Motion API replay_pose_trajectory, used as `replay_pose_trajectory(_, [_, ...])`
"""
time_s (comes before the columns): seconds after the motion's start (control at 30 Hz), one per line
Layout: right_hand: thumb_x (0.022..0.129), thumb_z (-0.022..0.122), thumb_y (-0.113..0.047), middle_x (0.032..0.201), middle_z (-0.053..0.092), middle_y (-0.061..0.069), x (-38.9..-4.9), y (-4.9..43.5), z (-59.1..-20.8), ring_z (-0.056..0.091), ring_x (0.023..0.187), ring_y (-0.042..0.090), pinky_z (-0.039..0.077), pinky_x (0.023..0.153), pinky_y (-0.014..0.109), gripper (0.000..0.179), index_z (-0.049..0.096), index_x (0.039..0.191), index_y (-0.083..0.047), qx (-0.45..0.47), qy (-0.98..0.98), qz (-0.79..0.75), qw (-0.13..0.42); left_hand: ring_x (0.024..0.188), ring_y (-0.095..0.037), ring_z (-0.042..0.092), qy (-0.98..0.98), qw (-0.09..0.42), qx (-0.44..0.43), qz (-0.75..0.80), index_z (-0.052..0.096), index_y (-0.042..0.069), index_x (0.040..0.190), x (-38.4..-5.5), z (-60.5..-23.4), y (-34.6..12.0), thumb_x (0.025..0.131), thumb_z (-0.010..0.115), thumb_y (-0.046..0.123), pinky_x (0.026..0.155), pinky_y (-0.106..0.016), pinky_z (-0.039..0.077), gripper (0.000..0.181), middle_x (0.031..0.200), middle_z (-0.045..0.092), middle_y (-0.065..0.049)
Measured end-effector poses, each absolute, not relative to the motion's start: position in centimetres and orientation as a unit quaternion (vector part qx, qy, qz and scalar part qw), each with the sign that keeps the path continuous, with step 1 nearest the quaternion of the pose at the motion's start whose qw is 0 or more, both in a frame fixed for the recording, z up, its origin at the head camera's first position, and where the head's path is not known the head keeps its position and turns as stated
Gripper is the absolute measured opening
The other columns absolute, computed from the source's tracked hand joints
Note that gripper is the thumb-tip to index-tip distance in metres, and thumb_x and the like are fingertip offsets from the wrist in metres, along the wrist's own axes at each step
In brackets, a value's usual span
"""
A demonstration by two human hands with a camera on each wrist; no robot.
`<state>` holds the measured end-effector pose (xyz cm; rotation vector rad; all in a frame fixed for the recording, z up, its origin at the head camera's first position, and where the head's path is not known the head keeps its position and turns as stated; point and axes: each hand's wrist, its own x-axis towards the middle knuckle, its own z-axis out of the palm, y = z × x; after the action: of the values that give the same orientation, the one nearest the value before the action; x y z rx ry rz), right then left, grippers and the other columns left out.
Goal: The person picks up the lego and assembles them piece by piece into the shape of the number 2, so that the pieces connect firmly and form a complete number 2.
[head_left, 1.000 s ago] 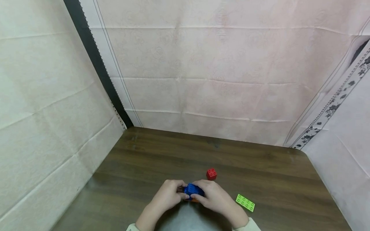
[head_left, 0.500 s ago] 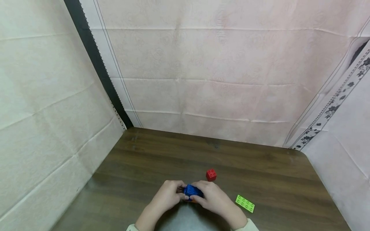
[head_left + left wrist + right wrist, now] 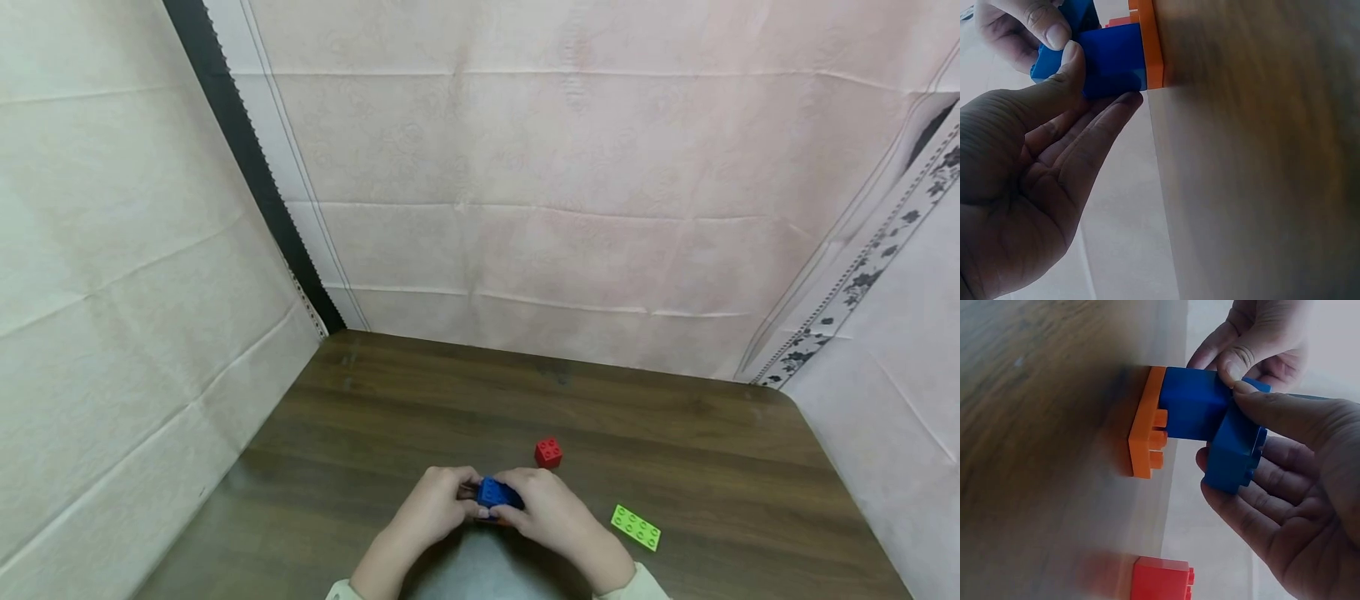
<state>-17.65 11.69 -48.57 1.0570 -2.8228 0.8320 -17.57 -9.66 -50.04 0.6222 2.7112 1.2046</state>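
Observation:
A small build stands on the wooden table between my hands: a flat orange brick (image 3: 1142,444) with bare studs at one end, a blue brick (image 3: 1116,56) on its other end, and a second blue brick (image 3: 1232,453) on top, jutting out sideways. My right hand (image 3: 551,508) grips the upper blue brick, thumb over it and fingers beneath the overhanging end. My left hand (image 3: 435,504) pinches the blue bricks from the other side, its thumb near the top and fingers along the lower brick. Both thumb tips almost meet. In the head view the hands hide most of the orange brick.
A red brick (image 3: 548,453) stands on the table just beyond my right hand. To the right lies a flat lime-green brick (image 3: 636,528), beside my right forearm. Pale cloth (image 3: 525,183) hangs behind and along both sides of the wooden table (image 3: 420,383).
My right hand has shifted slightly left with the upper blue brick, closer to the left hand. The left hand keeps its hold nearly unmoved; the red and green bricks stay put.

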Motion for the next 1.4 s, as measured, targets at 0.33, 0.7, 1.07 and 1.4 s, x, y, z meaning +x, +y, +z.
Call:
replay_pose_trajectory(0.33, [0.09, 0.078, -0.026, 0.104, 0.073, -0.002, -17.7, 11.1, -47.7, 0.066, 0.093, 0.008, 0.057, 0.081, 0.034, 0.031, 0.072, 0.115, -0.01, 0.336, -0.911, 0.24, 0.002, 0.084, -0.008, 0.07, 0.896, 0.049, 0.216, 0.384, 0.073, 0.013, 0.1, -17.8, -49.9, -9.8, 0.081, 0.086, 0.019, 0.072, -0.022, 0.055, 0.024, 0.094, 0.074, 0.001])
replay_pose_trajectory(0.7, [0.09, 0.078, -0.026, 0.104, 0.073, -0.002, -17.7, 10.7, -47.2, 0.066, 0.093, 0.008, 0.057, 0.081, 0.033, 0.03, 0.073, 0.115, -0.01, 0.331, -0.915, 0.231, -0.013, 0.085, -0.008, 0.07, 0.899, 0.043, 0.224, 0.373, 0.073, 0.013, 0.1, -17.7, -49.8, -9.8, 0.081, 0.086, 0.021, 0.073, -0.024, 0.056, 0.024, 0.094, 0.073, 0.002])
replay_pose_trajectory(1.07, [0.089, 0.079, -0.026, 0.104, 0.073, -0.003, -17.9, 10.7, -47.2, 0.066, 0.093, 0.008, 0.057, 0.081, 0.034, 0.031, 0.073, 0.115, -0.01, 0.329, -0.915, 0.234, -0.016, 0.087, -0.01, 0.07, 0.893, 0.059, 0.234, 0.379, 0.073, 0.012, 0.105, -17.8, -49.7, -10.0, 0.084, 0.083, 0.022, 0.074, -0.023, 0.056, 0.026, 0.097, 0.073, 0.002])
replay_pose_trajectory(1.4, [0.089, 0.078, -0.022, 0.1, 0.072, -0.003, -17.6, 10.7, -47.2, 0.064, 0.087, 0.004, 0.056, 0.073, 0.027, 0.027, 0.073, 0.113, -0.01, 0.331, -0.916, 0.228, -0.01, 0.099, -0.013, 0.071, 0.872, 0.048, 0.263, 0.409, 0.072, 0.015, 0.116, -17.7, -48.9, -10.6, 0.089, 0.079, 0.02, 0.079, -0.02, 0.055, 0.028, 0.111, 0.072, 0.002])
